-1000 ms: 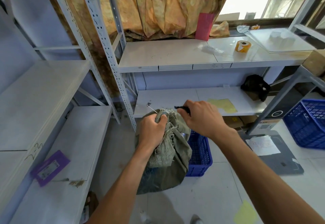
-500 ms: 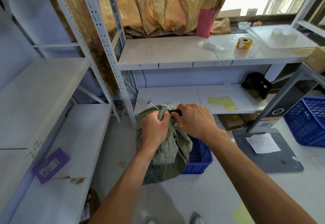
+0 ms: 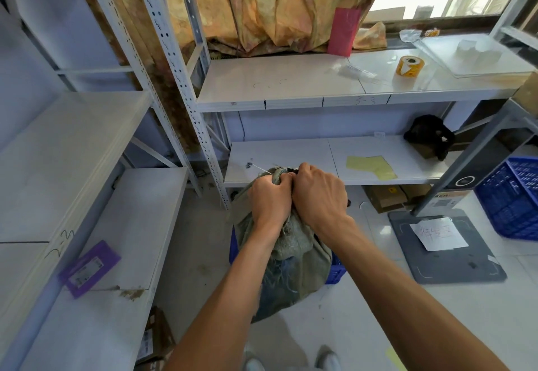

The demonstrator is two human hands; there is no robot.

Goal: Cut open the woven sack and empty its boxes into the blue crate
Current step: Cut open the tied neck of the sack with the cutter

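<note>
so both hands are bunched right up against each other at the neck of the woven sack (image 3: 294, 251), knuckles basically touching. the left hand (image 3: 269, 199) is fisting the gathered top of the sack, fingers curled tight around the twisted fabric. the right hand (image 3: 318, 195) is also closed into a fist just beside it, and something dark is poking out past the knuckles at the sack's neck and again by the heel of the hand (probably a tool handle, but it's too hidden for me to say what it is). a thin pale string or strand is sticking out to the left from the bunched top.

the sack itself is grey-green, frayed, and is standing on the floor in front of the person, leaning over a blue crate (image 3: 336, 271) that's mostly hidden behind it, only a corner on the right and a sliver on the left are peeking out. can't see any boxes, the sack is covering whatever's inside.

around it: a white metal shelf (image 3: 291, 85) is sitting right behind, with a roll of yellow tape (image 3: 410, 66) and a pink card (image 3: 343, 31) on the upper board, and a yellowish sheet (image 3: 372, 165) plus a black bundle (image 3: 429, 134) on the lower one. a second blue crate (image 3: 512, 198) is sitting off at the far right edge, well apart from the sack. a purple tag (image 3: 88, 267) is lying on the low shelf to the left, and a grey floor plate (image 3: 477, 265) with a handwritten paper on it is lying on the floor to the right
</note>
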